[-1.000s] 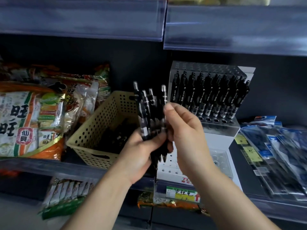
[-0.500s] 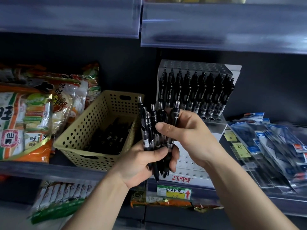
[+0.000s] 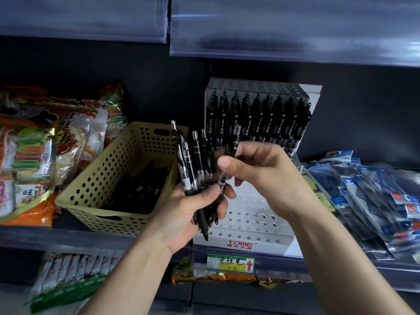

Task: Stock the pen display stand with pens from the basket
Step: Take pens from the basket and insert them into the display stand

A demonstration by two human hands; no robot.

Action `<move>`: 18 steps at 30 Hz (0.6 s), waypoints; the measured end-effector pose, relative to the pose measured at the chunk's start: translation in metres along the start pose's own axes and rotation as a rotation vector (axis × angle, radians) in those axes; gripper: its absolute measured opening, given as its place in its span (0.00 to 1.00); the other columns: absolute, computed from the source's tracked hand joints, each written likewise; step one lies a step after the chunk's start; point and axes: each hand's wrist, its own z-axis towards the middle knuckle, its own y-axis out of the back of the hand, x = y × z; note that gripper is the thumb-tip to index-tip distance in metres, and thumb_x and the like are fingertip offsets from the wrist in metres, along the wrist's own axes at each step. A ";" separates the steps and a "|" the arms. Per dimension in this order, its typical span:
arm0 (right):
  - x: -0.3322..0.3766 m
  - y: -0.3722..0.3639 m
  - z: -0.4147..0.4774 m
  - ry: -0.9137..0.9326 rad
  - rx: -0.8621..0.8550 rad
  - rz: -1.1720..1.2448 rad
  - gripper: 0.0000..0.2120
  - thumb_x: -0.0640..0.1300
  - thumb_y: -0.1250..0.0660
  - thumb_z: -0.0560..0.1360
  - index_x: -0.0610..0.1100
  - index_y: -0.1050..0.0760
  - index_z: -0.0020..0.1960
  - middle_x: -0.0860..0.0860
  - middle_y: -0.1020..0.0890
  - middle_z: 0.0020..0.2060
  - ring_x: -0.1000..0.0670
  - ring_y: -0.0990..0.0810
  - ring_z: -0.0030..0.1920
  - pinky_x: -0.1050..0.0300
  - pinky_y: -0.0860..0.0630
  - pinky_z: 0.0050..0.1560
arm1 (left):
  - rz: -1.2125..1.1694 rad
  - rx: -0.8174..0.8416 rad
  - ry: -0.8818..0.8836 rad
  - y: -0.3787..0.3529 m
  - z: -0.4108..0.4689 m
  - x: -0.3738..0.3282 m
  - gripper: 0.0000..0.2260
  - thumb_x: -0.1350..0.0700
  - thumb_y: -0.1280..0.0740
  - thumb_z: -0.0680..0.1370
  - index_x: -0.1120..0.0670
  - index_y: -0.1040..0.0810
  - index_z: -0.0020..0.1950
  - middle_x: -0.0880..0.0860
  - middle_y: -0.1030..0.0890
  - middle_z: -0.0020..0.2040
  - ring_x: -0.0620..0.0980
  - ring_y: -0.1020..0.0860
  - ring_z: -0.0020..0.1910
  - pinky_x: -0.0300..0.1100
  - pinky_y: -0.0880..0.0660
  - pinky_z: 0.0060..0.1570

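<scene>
On the shop shelf (image 3: 68,237), between basket (image 3: 102,178) and display stand (image 3: 250,223), the left hand (image 3: 191,210) grips the pen bundle (image 3: 193,160). The right hand (image 3: 261,176) has now pinched one pen (image 3: 233,151) partly clear of it, probably bound for an empty hole.

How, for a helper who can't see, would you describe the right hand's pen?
Find the white display stand. Before it, the left hand grips a bundle of black pens. The right hand pinches one pen beside them, the only one held singly.
</scene>
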 end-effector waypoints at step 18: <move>0.007 0.005 0.003 0.099 -0.426 0.199 0.08 0.40 0.26 0.65 0.41 0.22 0.44 0.48 0.16 0.33 0.51 0.18 0.32 0.59 0.21 0.35 | 0.018 -0.422 -0.029 -0.019 0.006 0.004 0.07 0.56 0.34 0.74 0.55 0.17 0.45 0.57 0.16 0.41 0.49 0.26 0.31 0.41 0.32 0.29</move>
